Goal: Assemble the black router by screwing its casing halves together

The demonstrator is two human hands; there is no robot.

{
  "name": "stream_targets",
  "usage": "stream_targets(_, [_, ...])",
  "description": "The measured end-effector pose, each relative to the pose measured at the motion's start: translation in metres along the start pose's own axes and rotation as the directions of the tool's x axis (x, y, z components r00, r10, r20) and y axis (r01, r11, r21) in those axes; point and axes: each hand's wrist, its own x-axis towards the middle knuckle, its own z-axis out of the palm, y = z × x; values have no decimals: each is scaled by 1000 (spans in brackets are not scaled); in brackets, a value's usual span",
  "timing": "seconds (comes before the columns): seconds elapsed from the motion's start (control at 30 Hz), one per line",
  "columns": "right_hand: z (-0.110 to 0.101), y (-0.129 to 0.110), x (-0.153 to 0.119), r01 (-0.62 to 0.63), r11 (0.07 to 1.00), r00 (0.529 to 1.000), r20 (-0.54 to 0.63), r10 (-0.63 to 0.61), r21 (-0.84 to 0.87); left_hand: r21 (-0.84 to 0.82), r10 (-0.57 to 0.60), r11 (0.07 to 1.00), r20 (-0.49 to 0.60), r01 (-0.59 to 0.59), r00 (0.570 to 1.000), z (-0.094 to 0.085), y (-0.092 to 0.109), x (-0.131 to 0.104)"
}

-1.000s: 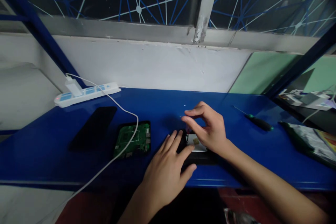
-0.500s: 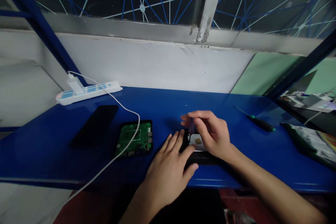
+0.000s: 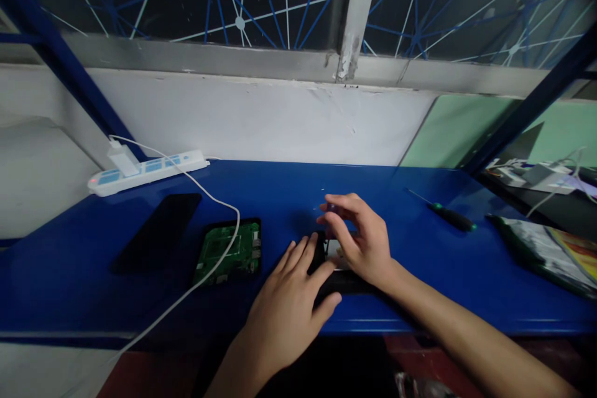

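My left hand lies with fingers spread across the left side of a black case, near the table's front edge. A silvery metal plate shows in the case between my hands. Over that plate my right hand pinches a small screwdriver with a translucent purplish handle, standing roughly upright. Its tip is too small and shaded to make out. To the left sits an open black housing with a green circuit board, and a white cable runs across it.
A black phone-like slab lies left of the board. Behind it stands a white power strip with a charger plugged in. Rightward lie a green-and-black screwdriver and a shiny plastic packet. Tiny light bits rest beyond my right hand.
The camera view has shifted slightly, so everything appears a little further left. My right fingers have changed their hold around the screwdriver handle. My left hand stays on the case.
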Motion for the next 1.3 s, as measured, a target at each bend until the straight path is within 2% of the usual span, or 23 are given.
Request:
stream_targets(0.13, [-1, -1, -3, -35, 997, 997, 65, 31, 68, 11, 3, 1000, -20, -3, 1000, 2, -1, -1])
stream_targets(0.23, [-2, 2, -3, -28, 998, 998, 63, 23, 65, 19, 13, 1000, -29, -12, 999, 3, -1, -1])
stream_targets(0.33, [-2, 4, -2, -18, 1000, 999, 37, 18, 5, 18, 13, 1000, -18, -13, 1000, 2, -2, -1])
stream_targets(0.47, [-2, 4, 2, 46, 995, 999, -13, -47, -85, 3, 8, 1000, -29, -8, 1000, 4, -2, -3])
stream_targets(0.7, [-4, 4, 7, 111, 987, 987, -100, -123, -118, -13, 10, 1000, -43, -10, 999, 5, -3, -3])
stream_targets(0.8, [-4, 4, 4, 56, 995, 992, -105, -64, -79, -10, 4, 1000, -32, -4, 999, 3, -2, -2])
stream_targets(0.93, [-4, 2, 0, -61, 996, 998, -22, 63, 64, -8, 3, 1000, -21, -3, 1000, 2, -1, -2])
stream_targets(1.03, [-5, 2, -1, -70, 992, 997, 27, 67, 107, -10, 6, 1000, -27, -7, 1000, 3, -1, -2])
stream_targets(1.17, [-6, 5, 2, -33, 999, 999, -4, 33, 12, -13, 10, 1000, -44, -10, 999, 3, -2, -2])
stream_targets(1.3, [-6, 6, 5, 50, 991, 997, -47, -56, -127, -22, 14, 1000, -46, -15, 999, 3, -3, -2])
